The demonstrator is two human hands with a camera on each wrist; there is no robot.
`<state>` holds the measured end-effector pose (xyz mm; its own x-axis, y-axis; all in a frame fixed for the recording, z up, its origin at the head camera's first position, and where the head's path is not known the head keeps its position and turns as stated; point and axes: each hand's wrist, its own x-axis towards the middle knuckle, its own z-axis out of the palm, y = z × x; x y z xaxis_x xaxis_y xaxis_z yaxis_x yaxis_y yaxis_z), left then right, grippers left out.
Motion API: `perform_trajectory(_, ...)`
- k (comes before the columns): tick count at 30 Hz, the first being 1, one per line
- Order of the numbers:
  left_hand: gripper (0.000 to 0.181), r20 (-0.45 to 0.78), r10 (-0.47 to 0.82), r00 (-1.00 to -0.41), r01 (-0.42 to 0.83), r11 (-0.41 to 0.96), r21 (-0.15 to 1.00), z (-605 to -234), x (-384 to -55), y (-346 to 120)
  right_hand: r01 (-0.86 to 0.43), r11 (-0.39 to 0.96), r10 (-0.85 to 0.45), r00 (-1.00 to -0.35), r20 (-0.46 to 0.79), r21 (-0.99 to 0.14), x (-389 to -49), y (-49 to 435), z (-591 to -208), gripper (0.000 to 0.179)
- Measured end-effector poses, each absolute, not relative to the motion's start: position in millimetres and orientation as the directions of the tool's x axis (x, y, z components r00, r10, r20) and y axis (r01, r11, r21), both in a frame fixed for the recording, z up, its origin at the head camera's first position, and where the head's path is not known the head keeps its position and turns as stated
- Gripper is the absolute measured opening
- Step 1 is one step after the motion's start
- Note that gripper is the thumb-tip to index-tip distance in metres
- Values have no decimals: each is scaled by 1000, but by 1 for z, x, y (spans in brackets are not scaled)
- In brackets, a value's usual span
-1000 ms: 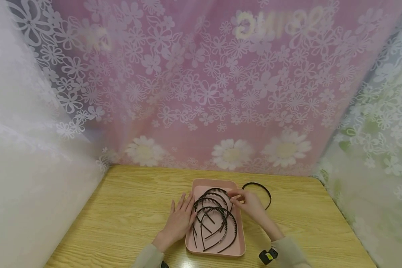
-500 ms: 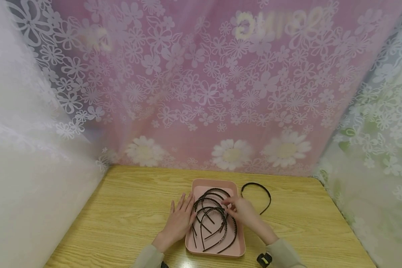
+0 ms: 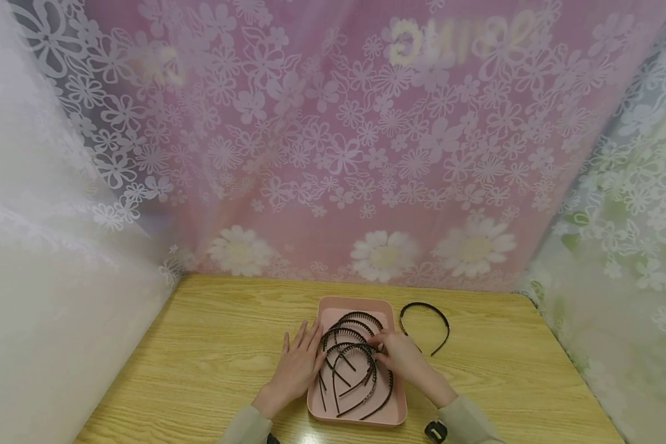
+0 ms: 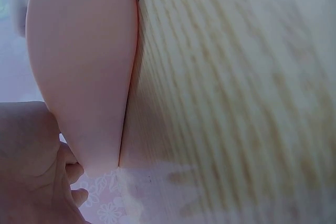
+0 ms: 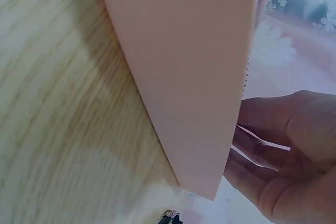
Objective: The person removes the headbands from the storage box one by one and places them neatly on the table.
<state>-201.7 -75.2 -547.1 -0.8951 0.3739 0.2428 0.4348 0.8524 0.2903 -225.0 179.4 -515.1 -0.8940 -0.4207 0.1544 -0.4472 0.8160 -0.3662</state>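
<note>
In the head view, a shallow pink tray (image 3: 357, 423) holds several black toothed headbands (image 3: 391, 385), overlapping one another. My left hand (image 3: 295, 370) rests against the tray's left rim, its fingers mostly straight. Over the tray's right side, my right hand (image 3: 405, 357) reaches in with bent fingers at the upper curves of the headbands. Its thumb and index fingertips are close together there, but whether they pinch a band is unclear. The right wrist view shows this hand (image 5: 294, 150) beyond the tray wall (image 5: 184, 66), which hides its fingertips.
A single black headband (image 3: 448, 324) lies on the wooden table (image 3: 227, 333), to the right of the tray. Behind the table hangs a pink flowered curtain (image 3: 311, 240), with pale sheets at both sides.
My right hand has moved left and slightly down, from the tray's right rim to over the headbands. More of the single headband's left end shows. The left hand has stayed in place.
</note>
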Motion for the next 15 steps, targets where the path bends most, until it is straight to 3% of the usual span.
perform_trajectory(6,55,245,372,-895,434,852,292,-548,-202,-75,-468,788,-438,-883,169,-401,-224,184,-513,25)
perform_trajectory(15,55,285,373,-883,452,838,305,-552,-203,-75,-425,619,-507,-859,77,-661,-223,199,-499,26)
